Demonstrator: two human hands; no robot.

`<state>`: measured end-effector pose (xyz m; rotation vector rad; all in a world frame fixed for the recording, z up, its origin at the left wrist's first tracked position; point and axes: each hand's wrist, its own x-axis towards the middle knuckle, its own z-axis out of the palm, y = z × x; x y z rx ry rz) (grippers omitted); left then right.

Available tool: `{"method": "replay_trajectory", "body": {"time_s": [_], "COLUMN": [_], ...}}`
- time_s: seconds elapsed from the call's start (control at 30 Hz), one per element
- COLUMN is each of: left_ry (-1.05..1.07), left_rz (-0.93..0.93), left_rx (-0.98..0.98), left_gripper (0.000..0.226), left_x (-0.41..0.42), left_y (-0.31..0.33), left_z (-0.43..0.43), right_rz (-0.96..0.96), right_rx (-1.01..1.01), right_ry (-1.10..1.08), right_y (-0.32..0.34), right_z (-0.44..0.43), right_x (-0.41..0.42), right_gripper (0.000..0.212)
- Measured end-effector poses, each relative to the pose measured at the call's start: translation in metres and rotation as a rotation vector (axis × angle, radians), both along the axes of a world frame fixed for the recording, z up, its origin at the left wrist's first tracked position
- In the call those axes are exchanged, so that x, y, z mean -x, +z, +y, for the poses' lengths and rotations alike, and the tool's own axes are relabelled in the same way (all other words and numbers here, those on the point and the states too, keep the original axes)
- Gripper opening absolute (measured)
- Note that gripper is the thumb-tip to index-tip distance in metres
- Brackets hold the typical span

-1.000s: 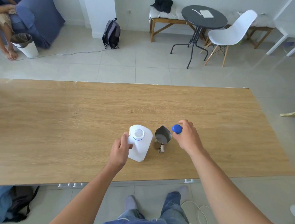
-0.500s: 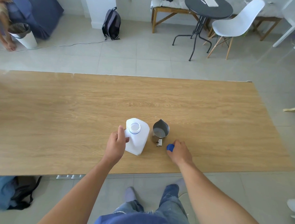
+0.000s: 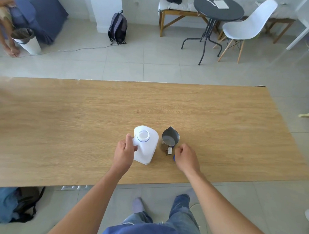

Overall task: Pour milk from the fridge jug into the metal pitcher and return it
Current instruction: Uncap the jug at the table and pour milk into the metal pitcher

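The jug [image 3: 146, 145] stands upright on the tabletop [image 3: 61, 130], uncapped, with the pitcher [image 3: 170, 139] just beside it at its 3 o'clock, spout toward 12. The left hand [image 3: 124, 153] is closed around the jug's handle at its 9 o'clock side, which looks like the right place to hold: thin white plastic probably flexes if squeezed at the walls, and with the mouth open a squeeze could push milk out. How full it is cannot be seen through the opaque body, so its weight is a guess; a full jug would swing heavily when tipped. The steel pitcher is stiff and likely light, easily nudged, and is best steadied by its handle at 6 o'clock. The right hand [image 3: 185, 158] rests loosely curled just beside that handle, covering most of the blue cap [image 3: 174, 158]; whether it grips the cap I cannot tell.
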<state>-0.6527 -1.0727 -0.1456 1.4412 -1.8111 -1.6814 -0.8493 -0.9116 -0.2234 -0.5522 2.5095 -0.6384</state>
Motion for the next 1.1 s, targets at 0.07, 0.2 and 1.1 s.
{"method": "replay_trajectory", "body": {"time_s": [0.07, 0.2, 1.1], "left_ry": [-0.003, -0.002, -0.761], "left_rz": [0.008, 0.026, -0.230], "left_rx": [-0.002, -0.008, 0.457], "left_gripper": [0.049, 0.053, 0.058], "left_x": [0.000, -0.001, 0.022], "left_y": [-0.001, -0.005, 0.016], "left_z": [0.000, 0.000, -0.060], "right_rz": [-0.115, -0.490, -0.196], "right_rx": [0.095, 0.283, 0.031], "right_ry": [-0.079, -0.176, 0.104], "right_y": [0.003, 0.001, -0.005], "right_z": [-0.003, -0.013, -0.012], "right_x": [-0.010, -0.021, -0.027], "right_gripper": [0.035, 0.032, 0.023]}}
